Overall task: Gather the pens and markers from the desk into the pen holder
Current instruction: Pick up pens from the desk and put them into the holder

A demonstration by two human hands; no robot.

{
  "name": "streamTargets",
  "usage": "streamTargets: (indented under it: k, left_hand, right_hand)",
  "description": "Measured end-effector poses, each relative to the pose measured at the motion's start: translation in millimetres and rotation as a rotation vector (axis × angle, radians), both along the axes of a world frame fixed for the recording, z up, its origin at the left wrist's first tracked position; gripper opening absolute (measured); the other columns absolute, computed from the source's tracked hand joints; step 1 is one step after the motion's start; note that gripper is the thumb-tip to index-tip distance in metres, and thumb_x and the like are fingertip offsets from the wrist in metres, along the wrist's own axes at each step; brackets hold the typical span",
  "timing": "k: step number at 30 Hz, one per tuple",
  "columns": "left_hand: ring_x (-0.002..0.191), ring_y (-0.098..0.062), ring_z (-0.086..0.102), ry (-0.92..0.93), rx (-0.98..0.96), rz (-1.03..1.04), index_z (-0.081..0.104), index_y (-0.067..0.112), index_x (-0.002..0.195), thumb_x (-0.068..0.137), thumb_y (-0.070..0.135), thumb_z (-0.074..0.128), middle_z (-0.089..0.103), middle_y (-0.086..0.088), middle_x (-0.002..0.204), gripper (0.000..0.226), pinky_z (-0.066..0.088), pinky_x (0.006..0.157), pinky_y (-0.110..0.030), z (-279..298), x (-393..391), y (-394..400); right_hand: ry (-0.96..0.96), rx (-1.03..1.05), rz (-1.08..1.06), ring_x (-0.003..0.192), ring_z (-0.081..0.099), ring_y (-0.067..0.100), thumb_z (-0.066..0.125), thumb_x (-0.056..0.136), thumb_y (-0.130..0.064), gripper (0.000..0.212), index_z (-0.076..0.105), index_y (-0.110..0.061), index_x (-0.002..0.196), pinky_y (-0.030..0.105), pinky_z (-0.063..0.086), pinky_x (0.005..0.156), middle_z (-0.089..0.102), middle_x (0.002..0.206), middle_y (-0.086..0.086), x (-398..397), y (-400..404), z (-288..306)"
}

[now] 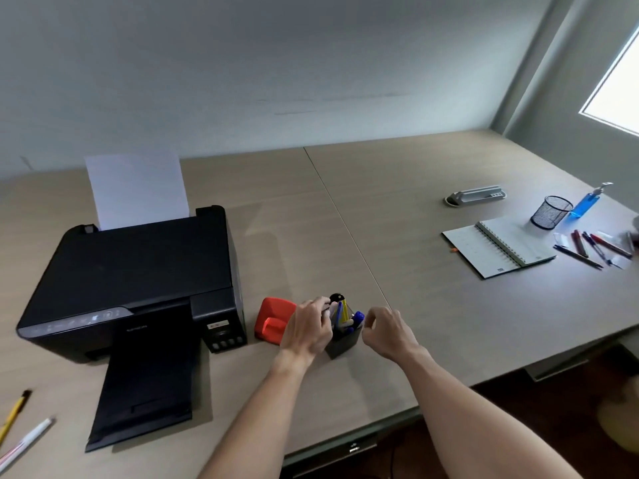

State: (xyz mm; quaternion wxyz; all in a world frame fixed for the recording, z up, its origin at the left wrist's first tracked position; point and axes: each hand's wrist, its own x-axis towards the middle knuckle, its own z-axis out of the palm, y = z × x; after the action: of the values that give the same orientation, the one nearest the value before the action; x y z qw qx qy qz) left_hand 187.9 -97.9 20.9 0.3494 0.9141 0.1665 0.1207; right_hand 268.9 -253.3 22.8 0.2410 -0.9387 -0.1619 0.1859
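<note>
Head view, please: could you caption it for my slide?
Both hands at a pen holder beside a printer.

The pen holder stood right of the hole punch and printer — the notebook lay far right.

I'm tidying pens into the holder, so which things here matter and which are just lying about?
For the job: pen holder, pens by the notebook, yellow pen, white pen.

Lying about: printer, red hole punch, notebook, mesh cup, blue bottle.
</note>
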Motion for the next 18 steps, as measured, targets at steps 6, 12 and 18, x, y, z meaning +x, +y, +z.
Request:
streamTargets:
  k: [6,12,18]
  left_hand:
    - [0.089,-0.027,0.067,0.022,-0.012,0.049,0.066,0.014,0.094,0.094,0.019,0.046,0.074,-0.009,0.091,0.02,0.052,0.081,-0.041,-7,-49,36]
    - [0.072,-0.021,0.065,0.106,-0.04,0.213,0.065,0.013,0.076,0.089,0.021,0.046,0.071,-0.003,0.074,0.024,0.054,0.068,-0.041,-12,-149,113]
    - [0.069,-0.022,0.063,0.142,-0.07,0.557,0.061,0.015,0.075,0.088,0.019,0.047,0.067,-0.004,0.074,0.02,0.054,0.065,-0.04,-17,-272,194]
  right_hand:
    - [0.017,-0.081,0.219,0.091,0.062,0.039,0.042,0.07,-0.02,0.023,0.061,-0.017,0.083,0.038,0.053,0.072,0.064,0.098,0.013,-41,27,-12]
    - [-0.023,-0.036,0.451,0.088,0.065,0.037,0.045,0.075,-0.022,0.018,0.062,-0.021,0.081,0.039,0.053,0.074,0.068,0.093,0.011,-106,139,-6]
    - [0.009,-0.01,0.726,0.08,0.064,0.029,0.046,0.072,-0.016,0.017,0.061,-0.021,0.078,0.039,0.056,0.076,0.067,0.086,0.005,-208,268,-11]
